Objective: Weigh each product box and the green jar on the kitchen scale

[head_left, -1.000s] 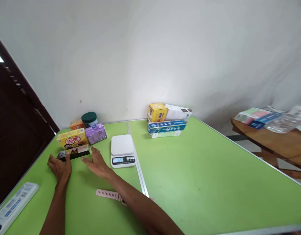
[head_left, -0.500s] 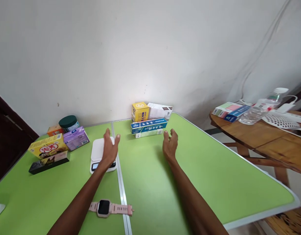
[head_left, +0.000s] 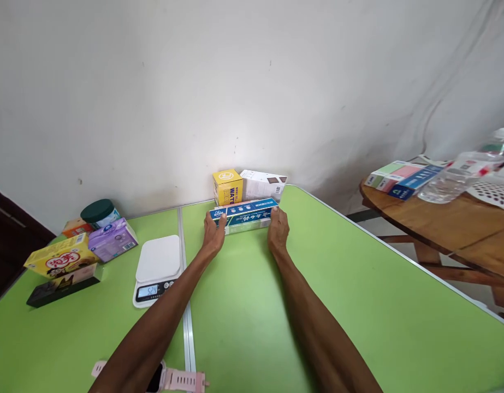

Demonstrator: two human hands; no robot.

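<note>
Head: LH, RH on blue bx

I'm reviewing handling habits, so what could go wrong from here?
The left hand and right hand hold the blue box by its ends, just above a pale box; that one might slide or get dragged along. Close behind, the yellow box could be nudged. Nearer the camera, the left forearm passes over the watch and beside the scale, so it may knock either.
</note>
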